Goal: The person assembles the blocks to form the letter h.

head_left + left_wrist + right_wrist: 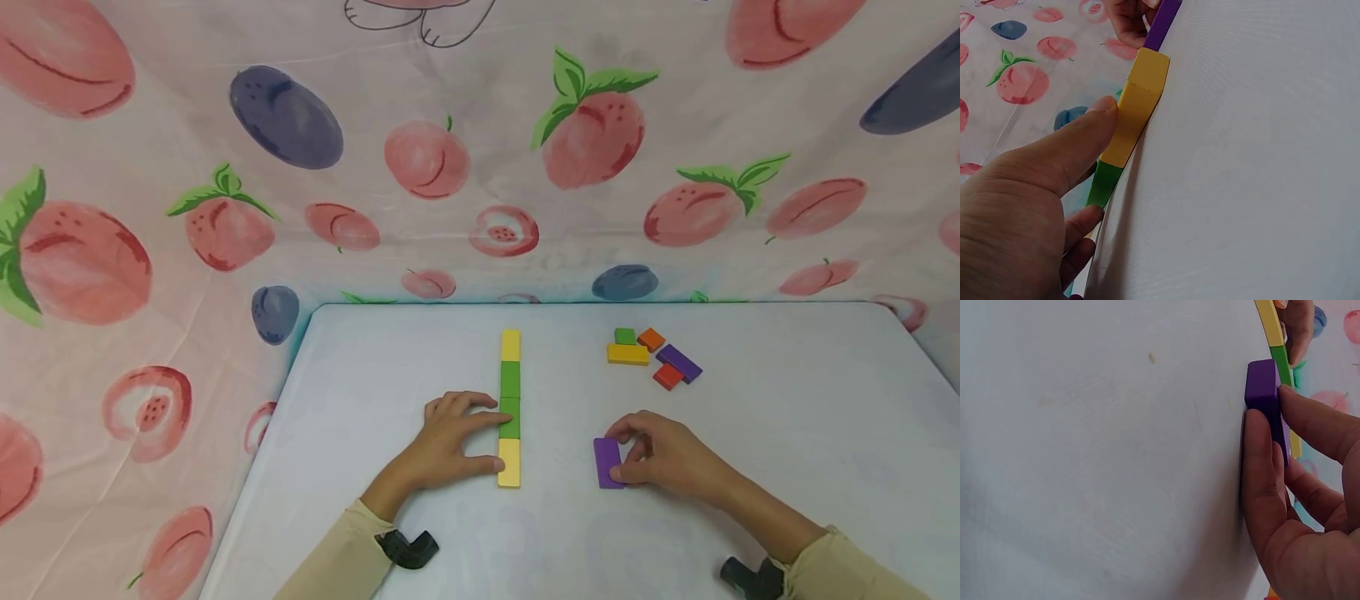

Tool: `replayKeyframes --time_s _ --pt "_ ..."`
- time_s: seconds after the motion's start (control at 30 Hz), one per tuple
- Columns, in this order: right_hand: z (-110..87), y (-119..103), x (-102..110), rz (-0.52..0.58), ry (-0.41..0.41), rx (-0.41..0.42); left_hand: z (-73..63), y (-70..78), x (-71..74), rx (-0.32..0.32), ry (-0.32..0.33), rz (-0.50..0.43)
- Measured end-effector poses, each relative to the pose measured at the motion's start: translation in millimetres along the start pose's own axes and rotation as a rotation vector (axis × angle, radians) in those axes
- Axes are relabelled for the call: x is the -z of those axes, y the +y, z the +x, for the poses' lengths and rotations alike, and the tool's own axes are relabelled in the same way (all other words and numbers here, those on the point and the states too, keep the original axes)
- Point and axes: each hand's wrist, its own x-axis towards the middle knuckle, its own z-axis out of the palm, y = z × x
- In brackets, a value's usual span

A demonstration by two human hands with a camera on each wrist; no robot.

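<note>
A straight row of blocks runs away from me on the white table: a near yellow block [511, 475], two green blocks [510, 379] end to end, and a far yellow block [511, 344]. My left hand [448, 442] lies along the row's left side, its thumb touching the near yellow block and an extended finger over the nearer green one. To the right of the row, my right hand [667, 450] pinches a purple block [606, 463] between thumb and fingers. In the right wrist view, fingers flank this purple block [1262, 384] on both sides.
Toward the back right lies a loose group: a small green block [625, 336], a yellow block [627, 355], an orange block [651, 339], another purple block [680, 363] and a red block [667, 377]. Behind the white table [810, 433] hangs a fruit-print cloth [465, 92].
</note>
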Motion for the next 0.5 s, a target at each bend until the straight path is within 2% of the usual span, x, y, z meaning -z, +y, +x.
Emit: replayKeyframes --time_s 0.5 --pt "-1.7 -1.8 1.1 0.013 -0.005 -0.004 -0.5 2.3 1.0 0.009 -0.002 0.003"
